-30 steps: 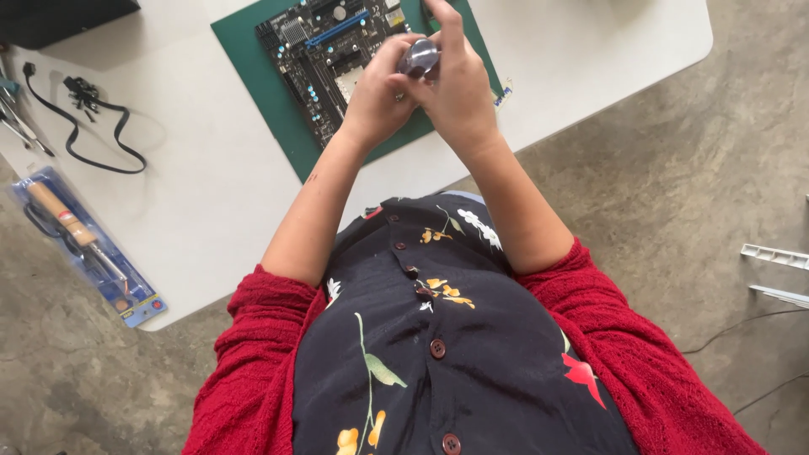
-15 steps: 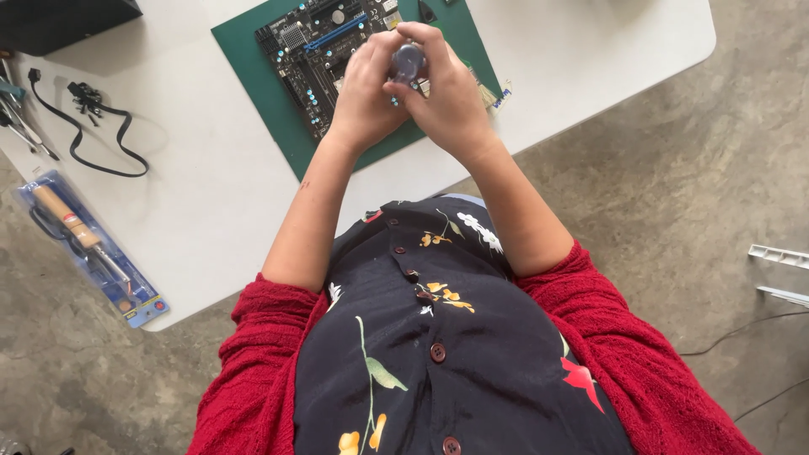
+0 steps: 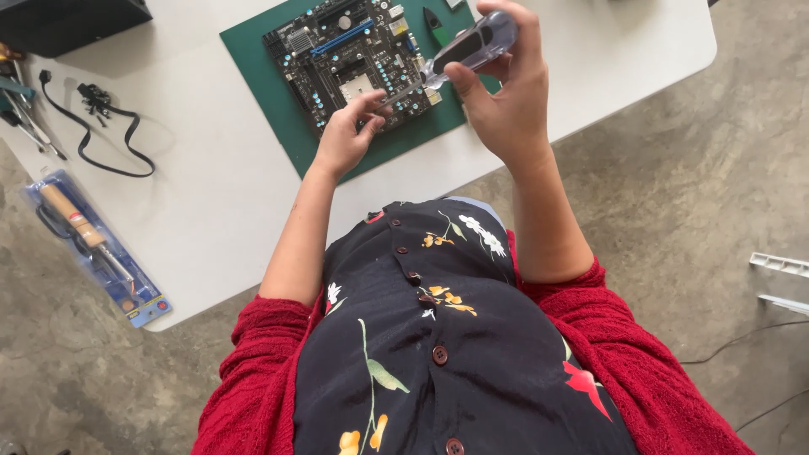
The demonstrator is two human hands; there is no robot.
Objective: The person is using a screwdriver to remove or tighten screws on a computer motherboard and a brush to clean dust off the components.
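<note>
A black computer motherboard (image 3: 350,59) lies on a green mat (image 3: 270,93) on the white table (image 3: 211,211). My right hand (image 3: 506,109) grips the clear-and-black handle of a screwdriver (image 3: 472,46), whose metal shaft slants down and to the left towards the board's near edge. My left hand (image 3: 345,135) rests at that near edge, and its thumb and forefinger pinch the shaft close to the tip. The tip itself is hidden by the fingers.
A black cable (image 3: 101,135) lies at the left of the table. A blister pack with a wooden-handled tool (image 3: 88,244) sits at the table's left corner. Hand tools (image 3: 17,101) lie at the far left, a dark box (image 3: 67,21) at top left. Concrete floor surrounds the table.
The two hands were clasped together around the screwdriver above the board. They have now come apart: the right holds the handle higher and further right, the left has dropped to the shaft.
</note>
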